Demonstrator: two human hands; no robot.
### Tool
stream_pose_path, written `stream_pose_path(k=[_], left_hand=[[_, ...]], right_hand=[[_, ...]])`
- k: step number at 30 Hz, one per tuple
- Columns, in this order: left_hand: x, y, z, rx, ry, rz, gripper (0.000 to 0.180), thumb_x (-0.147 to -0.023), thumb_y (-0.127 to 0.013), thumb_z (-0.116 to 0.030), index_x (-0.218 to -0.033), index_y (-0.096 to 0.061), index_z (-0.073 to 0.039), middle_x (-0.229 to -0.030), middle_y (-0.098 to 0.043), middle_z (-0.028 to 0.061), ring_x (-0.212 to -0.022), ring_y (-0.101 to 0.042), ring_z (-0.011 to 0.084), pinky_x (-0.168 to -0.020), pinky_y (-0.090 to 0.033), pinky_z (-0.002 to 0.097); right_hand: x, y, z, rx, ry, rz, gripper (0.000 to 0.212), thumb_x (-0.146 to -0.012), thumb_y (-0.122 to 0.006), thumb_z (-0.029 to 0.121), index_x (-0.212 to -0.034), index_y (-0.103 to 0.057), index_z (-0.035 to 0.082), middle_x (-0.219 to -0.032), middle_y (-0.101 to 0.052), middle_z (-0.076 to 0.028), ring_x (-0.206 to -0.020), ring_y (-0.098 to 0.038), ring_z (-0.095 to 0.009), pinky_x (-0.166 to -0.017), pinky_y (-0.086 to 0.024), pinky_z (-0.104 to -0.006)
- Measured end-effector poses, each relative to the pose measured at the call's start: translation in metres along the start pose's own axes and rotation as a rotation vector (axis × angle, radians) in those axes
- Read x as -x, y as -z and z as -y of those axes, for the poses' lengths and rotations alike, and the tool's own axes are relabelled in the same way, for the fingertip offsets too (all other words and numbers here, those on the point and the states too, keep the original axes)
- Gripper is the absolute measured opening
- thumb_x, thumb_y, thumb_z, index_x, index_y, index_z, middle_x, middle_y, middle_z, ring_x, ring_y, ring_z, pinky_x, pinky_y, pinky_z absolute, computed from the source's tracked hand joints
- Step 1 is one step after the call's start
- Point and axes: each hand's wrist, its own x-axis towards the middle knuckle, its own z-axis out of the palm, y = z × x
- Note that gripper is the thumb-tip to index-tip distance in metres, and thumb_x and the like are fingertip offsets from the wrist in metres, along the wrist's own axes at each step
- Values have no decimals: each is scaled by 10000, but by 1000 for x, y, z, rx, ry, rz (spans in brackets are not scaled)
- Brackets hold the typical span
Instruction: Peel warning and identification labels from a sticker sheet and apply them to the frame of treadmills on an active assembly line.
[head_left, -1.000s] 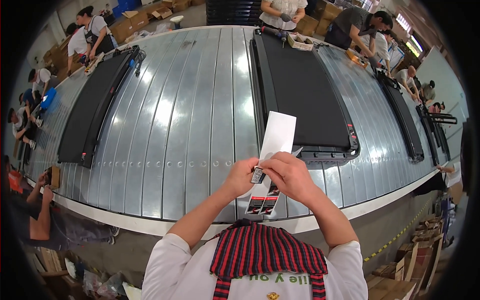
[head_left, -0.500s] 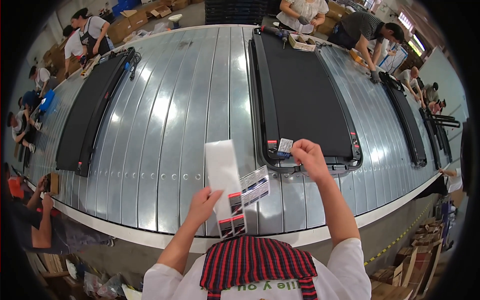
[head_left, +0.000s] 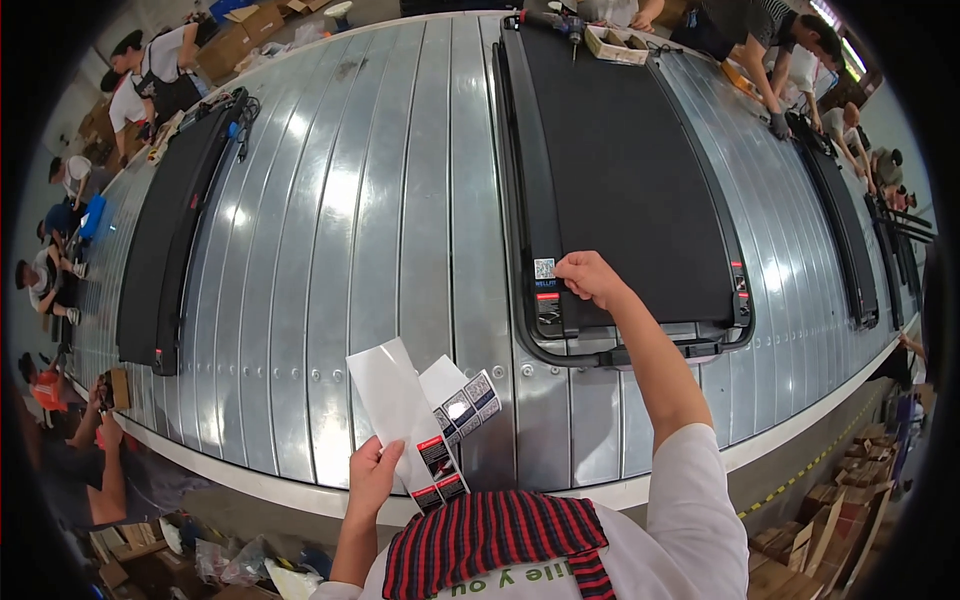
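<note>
- Head view: left hand point(head_left: 372, 478) pinched nearly closed on two sheets: one white sheet point(head_left: 382, 378), three red-and-black labels point(head_left: 435, 457) showing, and one code sheet point(head_left: 478, 404) beneath.
- Right hand point(head_left: 592, 278) curled, thumb and finger closed on the right edge of one code sticker point(head_left: 544, 268).
- That sticker is at the left rail point(head_left: 540, 190) of one black machine point(head_left: 640, 180), just above one warning sticker point(head_left: 549, 312); whether it is stuck down, I cannot tell.
- One drill point(head_left: 575, 33), one tray point(head_left: 598, 45) at the far end.

Left fingers point(head_left: 390, 457) hold sticker sheets point(head_left: 393, 385); right fingers point(head_left: 573, 268) touch a label point(head_left: 544, 272)
</note>
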Motion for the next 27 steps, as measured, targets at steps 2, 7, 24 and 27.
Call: stream_pose_path(k=[2, 7, 24, 27], left_hand=[[-5, 2, -2, 19, 5, 42, 205, -848, -520, -105, -994, -557, 34, -883, -610, 47, -772, -533, 73, -682, -424, 211], [-15, 8, 6, -30, 36, 61, 209, -845, -520, -97, -1005, -552, 35, -886, -610, 49, -771, -536, 75, -686, -425, 212], [-20, 16, 10, -21, 4, 55, 210, -840, -561, -172, -950, -582, 6, -804, -593, -18, -716, -478, 35, -630, -404, 192], [-19, 13, 4, 20, 12, 43, 203, -840, -562, -173, -934, -582, 6, -796, -592, -19, -708, -476, 35, -623, -403, 192]], right_hand=[[-7, 2, -1, 0, -27, 25, 99, -769, -593, 115, -716, -550, 43, -506, -427, 23, -396, -338, -44, -345, -213, -194], [-10, 3, 1, -69, -114, 70, 89, -757, -598, 100, -714, -555, 35, -494, -429, 20, -376, -326, -42, -333, -202, -194], [-9, -3, -3, -50, -93, -83, 71, -731, -573, 49, -706, -540, -9, -486, -443, -18, -364, -355, -71, -319, -236, -214], [-9, -3, -4, -60, -99, -92, 69, -733, -568, 49, -713, -539, -10, -495, -449, -20, -373, -366, -72, -322, -247, -211]])
